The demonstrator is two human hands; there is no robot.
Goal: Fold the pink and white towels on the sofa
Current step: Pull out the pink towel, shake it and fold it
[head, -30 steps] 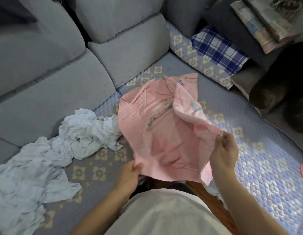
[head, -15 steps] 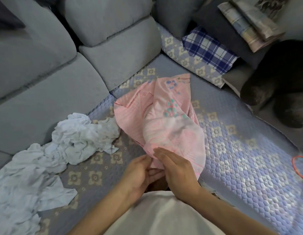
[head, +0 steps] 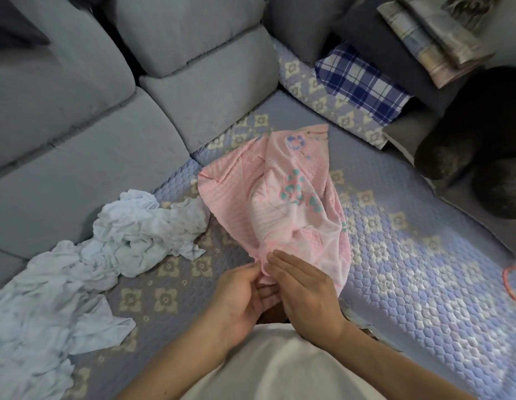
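The pink towel point(head: 282, 203), printed with blue and teal flowers, lies folded lengthwise on the quilted sofa cover point(head: 424, 269), its long axis running away from me. My left hand point(head: 242, 295) pinches the near corners of the towel together. My right hand point(head: 306, 295) lies over the same near edge with its fingers straight, pressing on the cloth. A crumpled white towel point(head: 141, 226) sits to the left of the pink one, with more white cloth point(head: 40, 321) trailing toward the near left.
Grey sofa back cushions point(head: 106, 111) line the left and far side. A blue plaid cloth point(head: 360, 85) and stacked folded fabrics point(head: 432, 39) lie at the far right. A dark furry shape point(head: 476, 140) fills the right edge. A red ring point(head: 513, 284) rests on the cover.
My right hand has carried its corner of the pink towel across to my left hand, folding the towel in half. Both hands now meet at the near edge.
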